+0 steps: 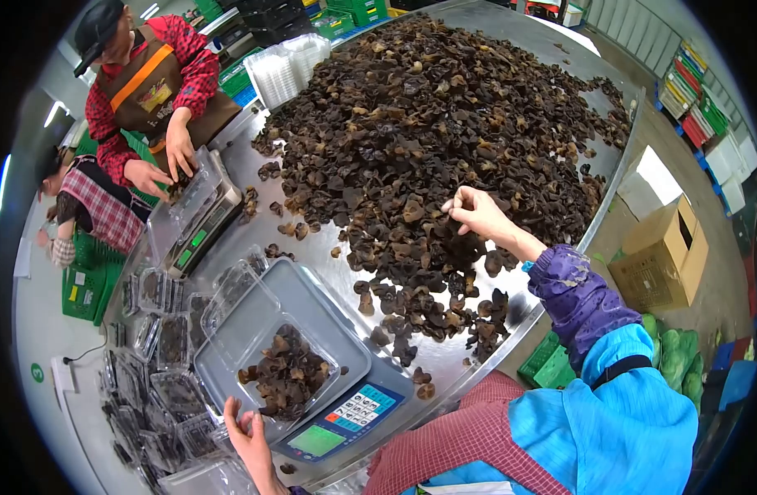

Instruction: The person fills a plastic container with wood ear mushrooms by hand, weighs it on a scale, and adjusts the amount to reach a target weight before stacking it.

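Note:
A large heap of dark brown wood ear mushrooms (428, 124) covers the metal table (329, 285). Over the heap's near right part, my right hand (477, 214) has its thumb and fingers pinched together; whatever they hold is too small to name. An open clear plastic box (254, 330) with mushrooms (287, 371) inside rests on the grey scale (337, 330), its lid raised on the far left side. Beside the box's near left corner is my left hand (250, 441), fingers apart, holding nothing.
Filled clear boxes (174, 340) are stacked left of my scale. Across the table, a co-worker (160, 91) handles a box on a second scale (201, 235). Empty clear boxes (287, 70) stand at the back. Another person (89, 198) is far left. A cardboard box (659, 256) sits on the floor right.

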